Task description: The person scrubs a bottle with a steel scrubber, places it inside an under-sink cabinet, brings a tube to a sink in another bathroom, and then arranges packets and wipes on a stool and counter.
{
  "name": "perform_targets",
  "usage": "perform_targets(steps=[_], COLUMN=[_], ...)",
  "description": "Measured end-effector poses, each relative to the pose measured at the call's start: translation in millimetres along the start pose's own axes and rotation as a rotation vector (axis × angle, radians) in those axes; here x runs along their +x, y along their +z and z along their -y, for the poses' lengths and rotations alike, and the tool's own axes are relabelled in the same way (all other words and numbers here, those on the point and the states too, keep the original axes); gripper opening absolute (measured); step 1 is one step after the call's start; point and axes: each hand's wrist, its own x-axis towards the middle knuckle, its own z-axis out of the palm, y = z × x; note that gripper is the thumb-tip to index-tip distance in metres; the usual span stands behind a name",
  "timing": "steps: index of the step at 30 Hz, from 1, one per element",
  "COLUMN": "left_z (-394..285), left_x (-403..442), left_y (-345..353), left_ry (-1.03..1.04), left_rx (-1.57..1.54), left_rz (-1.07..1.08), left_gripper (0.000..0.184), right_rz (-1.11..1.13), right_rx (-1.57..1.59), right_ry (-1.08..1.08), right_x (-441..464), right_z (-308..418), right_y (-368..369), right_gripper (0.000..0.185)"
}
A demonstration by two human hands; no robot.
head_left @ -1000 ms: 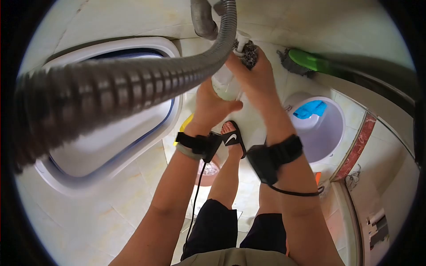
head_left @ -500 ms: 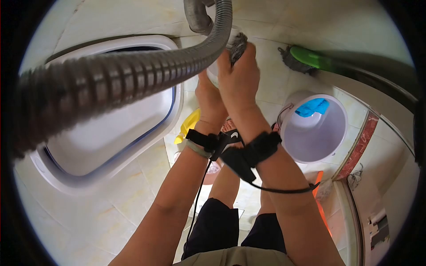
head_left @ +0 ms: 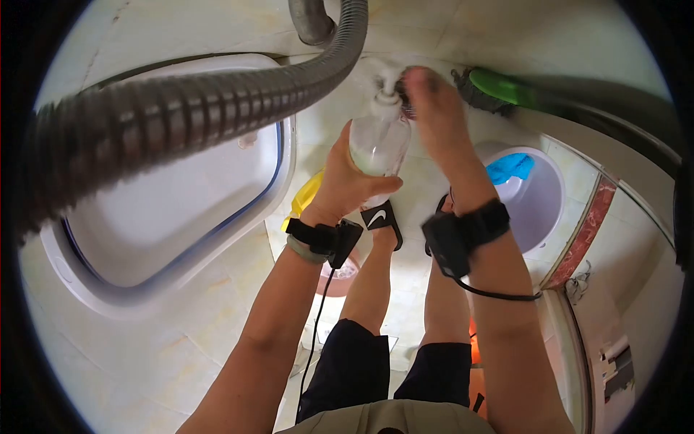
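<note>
A clear bottle with a white pump top point(head_left: 382, 145) is upright ahead of me, with a little pale green liquid showing inside. My left hand point(head_left: 350, 177) is wrapped round its left side, thumb across the front. Beside the pump, on its right, my right hand point(head_left: 436, 108) is closed on a dark, metallic-looking scouring pad point(head_left: 407, 98). Motion blurs this hand and the pad, so the exact finger positions are unclear. Each wrist wears a black strap with a box and a cable.
A grey ribbed hose point(head_left: 217, 116) crosses the upper left, above a white and blue basin point(head_left: 173, 239). At right are a lilac bucket point(head_left: 538, 210) with a blue cloth point(head_left: 511, 168) and a green brush point(head_left: 499, 85). A pink bowl point(head_left: 336, 282) sits low near my feet.
My right hand has moved right, off the bottle's top, with the pad. The bottle now shows more fully, and my left thumb has spread across its front.
</note>
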Motion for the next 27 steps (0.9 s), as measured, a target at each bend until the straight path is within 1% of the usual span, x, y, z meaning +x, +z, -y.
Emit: perform_targets(steps=[1,3,5,6,7,8,9,10,11,13,14,16,17,18,19,20,21,22,23,24,25,26,27], left_z=[6.0,8.4,6.3,2.5,-3.4,-6.3,-4.0,0.5,4.5,10.0,11.9,14.3,15.5,17.8,21.5,26.0,30.3,36.1,40.7,44.2,47.1,47.9,47.3], left_x=[0.4,-0.5,-2.4,-2.6,-2.8,-3.5,-8.0,-15.9,-22.4,-30.5,-32.6,-33.1,-33.6,-39.9,-51.5,-56.6,-62.2,-64.6,-66.0,-63.0,-55.6,-48.1,-41.0], left_y=[-2.1,-1.2,13.7,19.8,26.0,31.3,36.8,42.5,47.3,55.1,57.7,60.9,62.3,56.5,42.9,32.1,21.4,12.3,6.2,2.2,-2.0,-5.8,-8.4], left_ry=[-0.004,-0.008,0.039,0.039,0.090,0.140,0.141,0.067,-0.008,0.026,0.058,0.050,0.044,0.043,-0.009,-0.034,-0.059,-0.083,-0.104,-0.100,-0.069,-0.036,-0.031], left_rx=[-0.041,-0.082,-0.032,-0.031,-0.007,0.018,0.018,0.050,0.081,0.034,-0.014,-0.077,-0.139,-0.140,-0.292,-0.366,-0.439,-0.626,-0.808,-0.803,-0.829,-0.854,-0.850], left_rz=[0.028,0.054,0.148,0.145,0.312,0.480,0.477,0.603,0.729,0.694,0.665,0.628,0.590,0.591,0.583,0.575,0.566,0.382,0.192,0.186,0.128,0.069,0.066], left_gripper=[0.090,0.088,0.088,0.088,0.088,0.088,0.088,0.090,0.093,0.093,0.094,0.092,0.091,0.091,0.089,0.088,0.087,0.084,0.080,0.080,0.085,0.090,0.090], right_rz=[-0.095,-0.299,-0.386,-0.463,-0.538,-0.535,-0.714,-0.888,-0.885,-0.800,-0.801,-0.341,-0.343,-0.411,-0.517,-0.621,-0.780,-0.773,-0.849,-0.920,-0.913,-0.922,-0.917], right_rx=[0.154,0.033,-0.251,-0.145,-0.037,-0.036,0.188,0.417,0.416,0.701,0.700,1.240,1.239,0.608,0.423,0.235,0.506,0.511,0.345,0.176,0.181,-0.151,-0.481], right_ry=[0.027,0.020,-0.008,0.118,0.245,0.245,0.322,0.397,0.396,0.332,0.333,0.298,0.299,0.165,0.180,0.215,0.402,0.403,0.442,0.479,0.479,0.401,0.312], right_x=[-2.1,-30.6,-71.7,-90.2,-101.6,-103.7,-104.3,-103.8,-101.4,-92.2,-89.2,-84.7,-84.0,-84.1,-83.2,-82.1,-77.4,-81.8,-94.4,-107.7,-119.5,-132.5,-146.7], right_z=[-16.4,-18.7,-46.5,-42.3,-37.6,-36.4,-35.9,-36.3,-37.3,-41.1,-47.5,-71.2,-85.8,-101.1,-98.2,-94.6,-81.5,-85.3,-93.6,-102.0,-108.2,-114.5,-124.1], right_y=[-7.5,-35.4,-72.7,-81.4,-89.2,-101.4,-115.9,-126.4,-131.4,-140.1,-148.2,-168.0,-178.1,-187.4,-189.0,-190.2,-185.4,-187.9,-197.0,-205.4,-210.0,-214.3,-221.2], right_gripper=[0.056,0.055,0.036,0.036,0.037,0.037,0.039,0.041,0.041,0.036,0.036,0.039,0.039,0.044,0.046,0.049,0.049,0.049,0.049,0.051,0.051,0.052,0.056])
